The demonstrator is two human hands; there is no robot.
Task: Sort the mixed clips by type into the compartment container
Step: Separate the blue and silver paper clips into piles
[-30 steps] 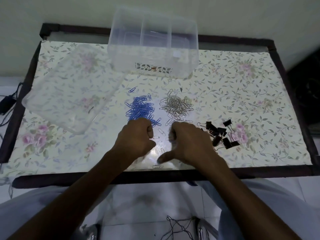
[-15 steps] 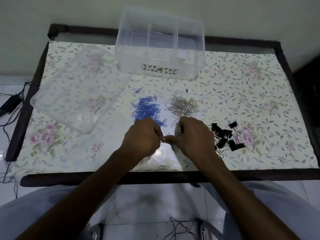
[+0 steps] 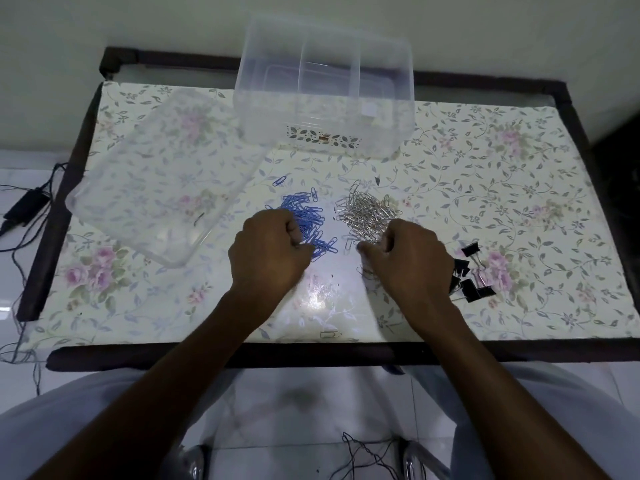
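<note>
A pile of blue paper clips (image 3: 306, 216) lies mid-table, with a pile of silver paper clips (image 3: 367, 213) just to its right. My left hand (image 3: 268, 258) has its fingers curled into the near left edge of the blue pile and pinches clips there. At the near right edge of the silver pile, my right hand (image 3: 407, 261) pinches clips with curled fingers. Black binder clips (image 3: 469, 275) are heaped right of my right hand, partly hidden by it. The clear compartment container (image 3: 263, 116) stands at the back with nothing visible inside.
The container's clear lid (image 3: 156, 178) lies at the left of the flowered tablecloth. One blue clip (image 3: 279, 181) sits apart behind the blue pile. A single silver clip (image 3: 330, 335) lies near the table's front edge. A power adapter (image 3: 24, 206) with cables hangs off the left side.
My hands met between the piles half a second ago and have since parted. The left went up to the blue pile, the right to the silver pile.
</note>
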